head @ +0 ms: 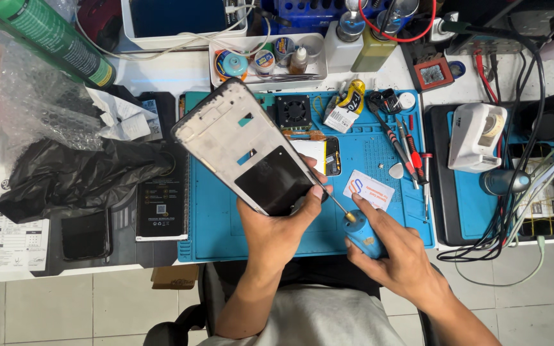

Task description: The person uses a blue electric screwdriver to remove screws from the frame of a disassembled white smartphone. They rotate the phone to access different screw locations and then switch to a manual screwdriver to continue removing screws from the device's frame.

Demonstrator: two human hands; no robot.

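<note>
Left hand [276,227] grips the lower end of a grey rectangular phone frame with a black patch on its inner face [245,146], thumb pressed on the frame's near edge, other fingers hidden behind it. The frame is tilted up off the blue rubber work mat [226,237], over the mat's left half, top end angled toward the mat's far-left corner. Right hand [397,253] is wrapped around a blue-handled precision screwdriver with a thin metal shaft [354,227], fingers curled tight on the handle; the tip meets the frame's lower corner beside the left thumb. A white card with orange and blue marks [369,190] lies flat on the mat just beyond the right hand. Red and black hand tools [404,146] lie near the mat's far-right corner. Crumpled black plastic bag [72,176] sits left of the mat.
</note>
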